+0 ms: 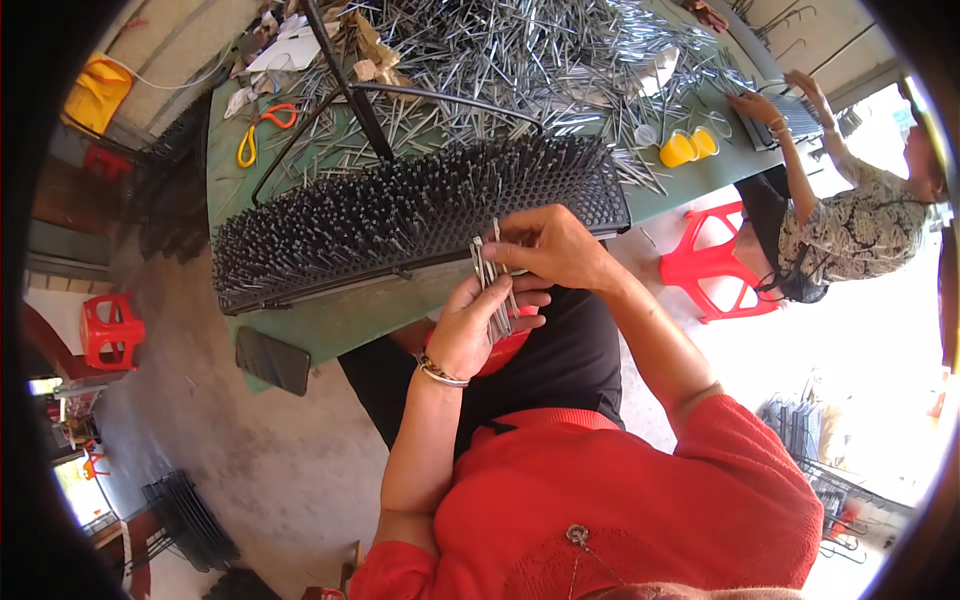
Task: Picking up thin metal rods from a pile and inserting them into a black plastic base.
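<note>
My left hand (464,330) is closed around a small bundle of thin silvery metal rods (499,318), its thumb lying across them. From the right, my right hand (563,247) pinches at the upper ends of these rods with thumb and fingers. Just beyond both hands lies a long black perforated rack (575,195). Slim metal pins (370,205) stand upright in most of its holes, while a band of holes along its near right side has none. A thin black metal frame (350,90) rises over the rack.
Loose metal rods (500,60) heap across the green table (350,330). Orange-handled scissors (262,130) and yellow cups (685,148) lie around it. A phone (272,360) rests at the near left edge. At the right a co-worker (850,225) reaches to another rack; red stools (715,260) stand nearby.
</note>
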The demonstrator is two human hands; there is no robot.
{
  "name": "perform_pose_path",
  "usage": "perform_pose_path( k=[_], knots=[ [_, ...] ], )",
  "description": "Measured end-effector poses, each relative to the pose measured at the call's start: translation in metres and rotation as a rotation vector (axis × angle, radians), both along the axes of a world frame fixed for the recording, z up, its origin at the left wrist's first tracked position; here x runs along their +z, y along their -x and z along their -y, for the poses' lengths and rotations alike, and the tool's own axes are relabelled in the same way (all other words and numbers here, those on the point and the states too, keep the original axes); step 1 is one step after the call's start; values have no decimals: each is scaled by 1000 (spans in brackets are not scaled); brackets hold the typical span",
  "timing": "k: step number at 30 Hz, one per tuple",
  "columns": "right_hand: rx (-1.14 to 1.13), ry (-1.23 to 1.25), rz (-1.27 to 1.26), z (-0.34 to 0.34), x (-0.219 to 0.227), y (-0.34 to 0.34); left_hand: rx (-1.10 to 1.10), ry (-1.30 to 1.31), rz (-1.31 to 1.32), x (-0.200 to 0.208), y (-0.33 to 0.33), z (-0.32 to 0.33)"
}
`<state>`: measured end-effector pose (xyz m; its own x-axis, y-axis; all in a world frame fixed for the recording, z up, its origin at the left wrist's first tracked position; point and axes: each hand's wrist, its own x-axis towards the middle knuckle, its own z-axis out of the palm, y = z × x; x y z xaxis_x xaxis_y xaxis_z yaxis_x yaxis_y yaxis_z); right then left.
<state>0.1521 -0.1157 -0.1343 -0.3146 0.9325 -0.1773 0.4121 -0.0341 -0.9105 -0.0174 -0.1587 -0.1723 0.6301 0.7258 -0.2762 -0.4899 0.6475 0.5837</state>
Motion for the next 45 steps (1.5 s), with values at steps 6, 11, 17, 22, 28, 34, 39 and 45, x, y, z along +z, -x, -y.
perform_pose_path(
  k=[6, 11, 17, 22, 28, 34, 39, 45],
  knots=[
    [-75, 108, -269, 0, -8, -18, -5, 75, 19, -3, -12, 2],
    [-412, -266, -162, -19, 4, -19, -4, 78, -30, -2, -14, -7],
    [-484, -645, -47, -37, -6, 1, 74, 174, -47, -26, -18, -11],
    [-503, -753, 17, -36, -11, 6, 133, 149, 3, -23, -15, -5],
    [-514, -864, 90, -35, -12, 12, 146, 149, -27, -20, -15, -2],
    [-468, -856, 138, -37, -23, 15, 112, 174, -29, -18, -11, -4],
    [-396, -857, 163, -40, -31, 15, 71, 129, 41, -21, -8, -3],
    [-342, -809, 161, -35, -26, 13, 100, 183, 62, -18, -9, -2]
  ],
)
